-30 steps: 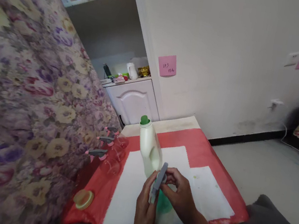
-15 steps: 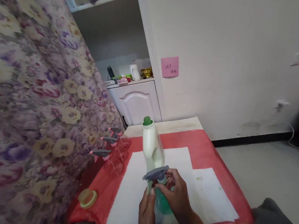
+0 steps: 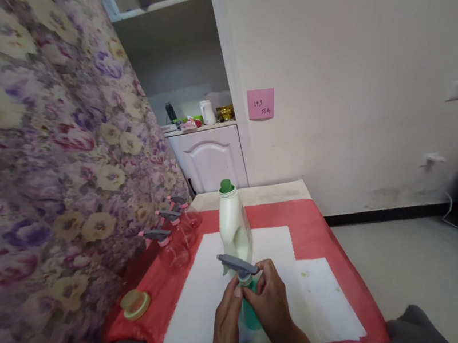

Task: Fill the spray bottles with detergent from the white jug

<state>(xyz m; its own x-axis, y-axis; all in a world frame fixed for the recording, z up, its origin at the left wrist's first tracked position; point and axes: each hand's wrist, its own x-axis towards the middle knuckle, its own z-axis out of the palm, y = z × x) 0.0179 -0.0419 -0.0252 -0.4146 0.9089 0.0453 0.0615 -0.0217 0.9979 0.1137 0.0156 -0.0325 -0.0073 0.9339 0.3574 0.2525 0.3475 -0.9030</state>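
Note:
A clear spray bottle (image 3: 251, 309) with green liquid in its body stands in front of me, and a grey trigger head (image 3: 237, 264) sits at its top, the nozzle pointing left. My right hand (image 3: 273, 299) pinches the collar and neck just under the head. From the left, my left hand (image 3: 227, 325) has its fingertips closed on the neck. Both hands hide part of the neck. Directly behind the spray bottle is a tall pale green jug (image 3: 233, 218) with a green spout in its uncapped mouth.
Several clear spray bottles (image 3: 176, 254) with grey and pink heads line the left side of the red-covered table (image 3: 312, 222). A yellowish translucent cap (image 3: 135, 304) lies at the front left. White cloths (image 3: 195, 299) cover the middle. A floral curtain (image 3: 39, 164) hangs at left.
The trigger head has turned and now lies more level, its nozzle slightly farther left. My right fingers have shifted at the collar, and my left fingers have moved up against the neck.

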